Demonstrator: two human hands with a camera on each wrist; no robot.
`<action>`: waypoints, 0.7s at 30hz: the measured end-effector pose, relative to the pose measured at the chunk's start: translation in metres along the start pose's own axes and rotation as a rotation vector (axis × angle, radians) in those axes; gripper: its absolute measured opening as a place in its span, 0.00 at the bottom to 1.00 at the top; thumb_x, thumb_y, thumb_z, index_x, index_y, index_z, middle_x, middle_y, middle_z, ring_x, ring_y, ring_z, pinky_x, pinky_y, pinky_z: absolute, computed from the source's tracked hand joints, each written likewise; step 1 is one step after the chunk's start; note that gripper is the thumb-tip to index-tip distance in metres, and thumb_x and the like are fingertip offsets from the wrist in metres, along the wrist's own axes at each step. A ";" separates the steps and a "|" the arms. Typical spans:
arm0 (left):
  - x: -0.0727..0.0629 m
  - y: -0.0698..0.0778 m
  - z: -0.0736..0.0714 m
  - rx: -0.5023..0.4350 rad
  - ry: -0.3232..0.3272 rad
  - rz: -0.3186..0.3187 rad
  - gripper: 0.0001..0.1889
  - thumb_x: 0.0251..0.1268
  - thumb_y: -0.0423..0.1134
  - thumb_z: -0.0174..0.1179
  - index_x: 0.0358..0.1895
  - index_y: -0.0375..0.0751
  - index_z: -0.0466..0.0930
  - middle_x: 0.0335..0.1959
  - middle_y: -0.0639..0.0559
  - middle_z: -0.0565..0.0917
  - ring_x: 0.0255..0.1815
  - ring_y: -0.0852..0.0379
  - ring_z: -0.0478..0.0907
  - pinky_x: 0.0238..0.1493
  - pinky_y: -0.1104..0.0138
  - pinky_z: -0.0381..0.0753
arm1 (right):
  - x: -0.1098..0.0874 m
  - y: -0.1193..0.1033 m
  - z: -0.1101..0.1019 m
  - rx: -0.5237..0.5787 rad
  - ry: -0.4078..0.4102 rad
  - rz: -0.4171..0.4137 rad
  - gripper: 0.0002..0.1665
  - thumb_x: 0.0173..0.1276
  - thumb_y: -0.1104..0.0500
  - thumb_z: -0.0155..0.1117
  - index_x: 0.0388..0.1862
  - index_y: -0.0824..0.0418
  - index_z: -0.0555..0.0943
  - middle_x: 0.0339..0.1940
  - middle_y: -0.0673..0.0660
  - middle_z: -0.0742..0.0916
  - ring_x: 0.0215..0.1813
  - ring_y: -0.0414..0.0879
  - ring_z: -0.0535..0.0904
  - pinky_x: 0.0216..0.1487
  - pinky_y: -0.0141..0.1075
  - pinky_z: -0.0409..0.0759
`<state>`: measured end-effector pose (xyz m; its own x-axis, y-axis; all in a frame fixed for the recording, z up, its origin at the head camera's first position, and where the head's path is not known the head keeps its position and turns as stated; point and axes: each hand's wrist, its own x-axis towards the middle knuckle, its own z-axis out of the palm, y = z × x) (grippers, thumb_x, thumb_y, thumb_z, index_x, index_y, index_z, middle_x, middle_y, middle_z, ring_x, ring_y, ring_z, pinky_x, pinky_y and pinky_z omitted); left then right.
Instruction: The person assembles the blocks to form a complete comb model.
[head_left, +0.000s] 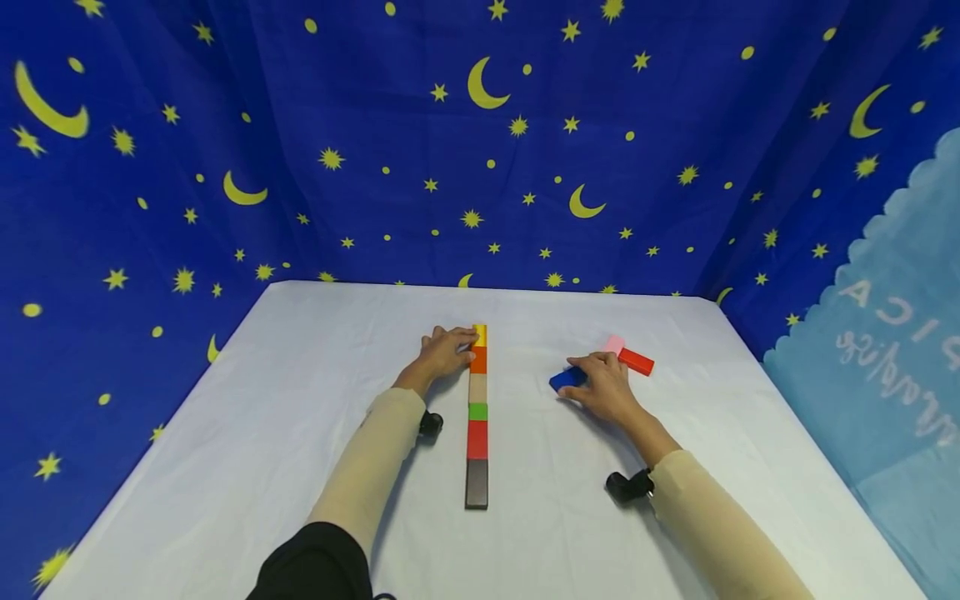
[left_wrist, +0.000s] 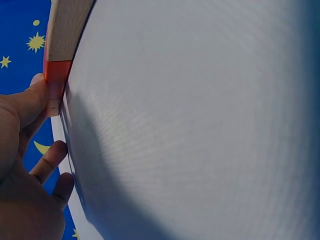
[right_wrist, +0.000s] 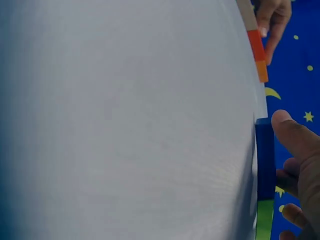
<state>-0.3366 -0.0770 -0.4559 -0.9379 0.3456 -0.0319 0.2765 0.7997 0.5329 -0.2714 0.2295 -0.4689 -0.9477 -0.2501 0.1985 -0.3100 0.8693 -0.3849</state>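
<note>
A straight row of blocks lies at the table's middle: yellow (head_left: 481,335), orange (head_left: 479,360), beige (head_left: 477,389), green (head_left: 477,412), red (head_left: 477,439) and dark brown (head_left: 476,483). My left hand (head_left: 442,354) is at the row's far end from the left, its thumb and forefinger touching the orange and yellow blocks. To the right, my right hand (head_left: 606,387) pinches a blue block (head_left: 564,379) between thumb and fingers. Beyond the blue block's end, a second green block (right_wrist: 265,220) shows in the right wrist view; the hand hides it in the head view.
A pink block (head_left: 614,343) and another red block (head_left: 637,362) lie just past the right hand. White cloth covers the table (head_left: 337,333). Blue star-patterned curtains (head_left: 480,167) stand behind and beside it, with a light-blue printed panel (head_left: 892,350) on the right.
</note>
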 end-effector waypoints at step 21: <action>-0.001 0.000 0.000 -0.004 -0.003 -0.003 0.23 0.68 0.43 0.54 0.66 0.49 0.70 0.71 0.56 0.66 0.65 0.47 0.60 0.63 0.52 0.53 | -0.031 0.009 0.005 0.032 0.099 0.037 0.25 0.54 0.49 0.72 0.49 0.59 0.83 0.45 0.59 0.84 0.46 0.53 0.65 0.44 0.42 0.55</action>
<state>-0.3353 -0.0773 -0.4557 -0.9380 0.3449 -0.0355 0.2732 0.7984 0.5365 -0.2451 0.2432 -0.4834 -0.9467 -0.1735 0.2714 -0.2789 0.8629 -0.4215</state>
